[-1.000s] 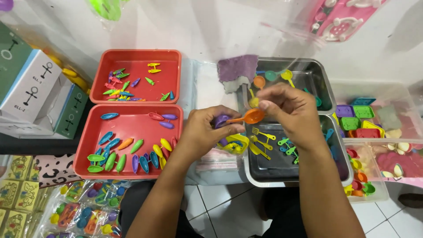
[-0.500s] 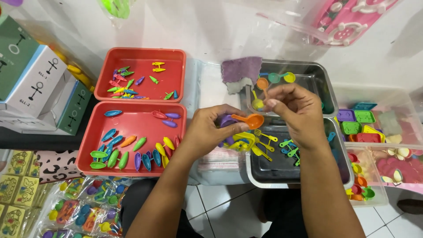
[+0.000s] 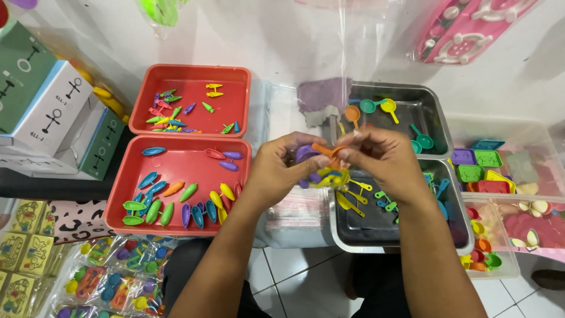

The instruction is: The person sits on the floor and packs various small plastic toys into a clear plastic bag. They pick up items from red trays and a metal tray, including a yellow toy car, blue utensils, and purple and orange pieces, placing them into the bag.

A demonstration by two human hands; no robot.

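My left hand grips a small bundle of toy pieces: a purple cup shape and a yellow basket with bits inside. My right hand pinches an orange toy spoon by its handle and holds it against the bundle, right at my left fingertips. Both hands meet above the gap between the lower red tray and the lower steel tray. The spoon's bowl is mostly hidden between my fingers.
The upper red tray holds small coloured toy pieces; the lower one holds boat-like shapes. The upper steel tray holds toy spoons, the lower holds forks. Clear bins of toys stand right, boxes left, packed toy bags below.
My right hand has brought the orange spoon left and inward, from out over the steel tray to the bundle in my left hand. Both hands have closed together.
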